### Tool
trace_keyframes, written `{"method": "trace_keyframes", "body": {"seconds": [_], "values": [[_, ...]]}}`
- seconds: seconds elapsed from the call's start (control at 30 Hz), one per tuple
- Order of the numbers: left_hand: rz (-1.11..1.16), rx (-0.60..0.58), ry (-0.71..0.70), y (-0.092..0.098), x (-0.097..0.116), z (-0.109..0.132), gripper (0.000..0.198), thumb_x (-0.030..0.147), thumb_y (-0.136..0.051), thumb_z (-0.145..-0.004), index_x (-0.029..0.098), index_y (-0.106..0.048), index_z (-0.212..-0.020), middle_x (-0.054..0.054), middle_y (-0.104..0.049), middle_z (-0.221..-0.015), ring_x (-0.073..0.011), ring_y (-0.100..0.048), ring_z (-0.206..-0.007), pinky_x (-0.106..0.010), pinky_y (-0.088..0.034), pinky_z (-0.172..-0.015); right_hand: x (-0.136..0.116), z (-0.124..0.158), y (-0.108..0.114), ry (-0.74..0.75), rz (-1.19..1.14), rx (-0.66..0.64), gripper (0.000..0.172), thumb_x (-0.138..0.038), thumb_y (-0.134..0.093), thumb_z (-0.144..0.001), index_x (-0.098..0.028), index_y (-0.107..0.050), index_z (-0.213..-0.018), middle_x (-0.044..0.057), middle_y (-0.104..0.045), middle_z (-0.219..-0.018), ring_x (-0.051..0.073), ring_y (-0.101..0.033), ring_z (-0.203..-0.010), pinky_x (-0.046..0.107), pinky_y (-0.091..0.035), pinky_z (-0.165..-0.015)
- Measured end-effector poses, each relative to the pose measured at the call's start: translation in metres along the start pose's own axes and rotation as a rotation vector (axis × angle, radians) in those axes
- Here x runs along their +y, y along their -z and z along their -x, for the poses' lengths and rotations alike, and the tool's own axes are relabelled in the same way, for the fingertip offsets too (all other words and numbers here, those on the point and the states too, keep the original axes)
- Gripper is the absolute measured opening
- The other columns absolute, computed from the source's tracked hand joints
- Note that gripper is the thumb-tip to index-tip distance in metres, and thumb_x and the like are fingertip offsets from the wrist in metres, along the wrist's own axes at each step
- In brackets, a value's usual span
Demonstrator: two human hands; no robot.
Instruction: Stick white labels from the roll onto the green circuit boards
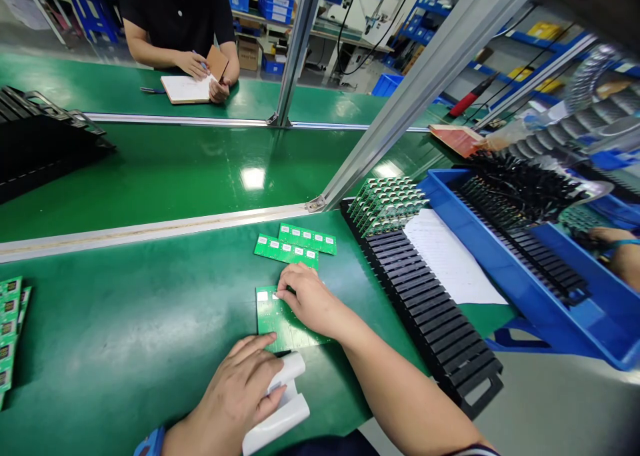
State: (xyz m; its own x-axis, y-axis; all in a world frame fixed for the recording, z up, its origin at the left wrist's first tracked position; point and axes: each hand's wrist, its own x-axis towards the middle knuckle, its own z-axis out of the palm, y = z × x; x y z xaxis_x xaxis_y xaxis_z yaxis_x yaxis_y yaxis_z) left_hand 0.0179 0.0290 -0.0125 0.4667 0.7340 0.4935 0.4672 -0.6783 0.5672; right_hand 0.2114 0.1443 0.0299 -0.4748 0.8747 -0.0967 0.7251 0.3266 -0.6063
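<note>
A green circuit board lies on the green table mat, with a white label stuck at its upper left corner. My right hand is over the board, thumb and fingertip pinched on a small white label at its top edge. My left hand grips a curled white label sheet just below the board, its fingertips touching the board's lower left corner. Beyond my right hand lie two narrow green boards that carry rows of white labels, one overlapping the other.
Right of the boards runs a slotted black rack with upright boards at its far end. A paper sheet and a blue bin stand beyond it. More boards lie far left. Across the table, a person writes in a notebook.
</note>
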Motion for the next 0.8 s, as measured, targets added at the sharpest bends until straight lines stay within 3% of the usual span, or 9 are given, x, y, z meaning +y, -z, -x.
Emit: {"method": "trace_keyframes", "body": {"seconds": [0.23,0.37,0.5,0.67,0.8], "values": [[0.002,0.003,-0.014,0.005,0.002,-0.004,0.014,0.016,-0.056,-0.097,0.020,-0.061,-0.109,-0.006,-0.077,-0.090,-0.0283,-0.075,-0.110,-0.042,-0.062,-0.093,0.000,0.002,-0.002,-0.015,-0.024,0.045,0.017,-0.009,-0.073,-0.089,-0.019,-0.059,-0.092,0.004,-0.064,-0.095,0.022,-0.057,-0.096,0.039,-0.040,-0.087],[0.020,-0.015,-0.008,0.004,-0.001,-0.001,0.015,0.015,-0.057,-0.096,0.021,-0.060,-0.109,-0.006,-0.078,-0.092,-0.0289,-0.074,-0.112,-0.043,-0.061,-0.093,0.005,-0.003,-0.005,-0.071,-0.110,0.109,0.039,-0.011,-0.082,-0.081,-0.020,-0.059,-0.111,0.001,-0.066,-0.093,0.021,-0.061,-0.093,0.040,-0.044,-0.089],[-0.008,0.014,-0.026,0.002,-0.006,0.002,0.018,0.016,-0.060,-0.093,0.021,-0.060,-0.111,-0.007,-0.079,-0.092,-0.0298,-0.076,-0.108,-0.044,-0.062,-0.090,0.007,-0.012,-0.006,-0.057,-0.120,0.120,0.027,-0.011,-0.087,-0.076,-0.018,-0.069,-0.094,0.003,-0.070,-0.088,0.021,-0.063,-0.089,0.036,-0.046,-0.084],[0.026,0.072,-0.093,0.001,-0.010,0.002,0.018,0.032,-0.063,-0.096,0.022,-0.061,-0.110,-0.007,-0.078,-0.084,-0.0293,-0.078,-0.098,-0.042,-0.064,-0.083,0.011,-0.018,-0.010,0.020,-0.142,0.140,0.017,-0.006,-0.082,-0.076,-0.018,-0.070,-0.073,0.002,-0.069,-0.075,0.021,-0.064,-0.080,0.032,-0.046,-0.076],[0.057,0.301,0.041,0.007,-0.018,0.006,0.021,0.038,-0.062,-0.095,0.023,-0.064,-0.110,-0.010,-0.077,-0.088,-0.0283,-0.076,-0.093,-0.041,-0.062,-0.079,0.019,-0.022,-0.017,0.091,-0.154,0.190,0.016,-0.005,-0.072,-0.080,-0.019,-0.071,-0.073,0.004,-0.072,-0.079,0.022,-0.066,-0.082,0.033,-0.048,-0.077]]}}
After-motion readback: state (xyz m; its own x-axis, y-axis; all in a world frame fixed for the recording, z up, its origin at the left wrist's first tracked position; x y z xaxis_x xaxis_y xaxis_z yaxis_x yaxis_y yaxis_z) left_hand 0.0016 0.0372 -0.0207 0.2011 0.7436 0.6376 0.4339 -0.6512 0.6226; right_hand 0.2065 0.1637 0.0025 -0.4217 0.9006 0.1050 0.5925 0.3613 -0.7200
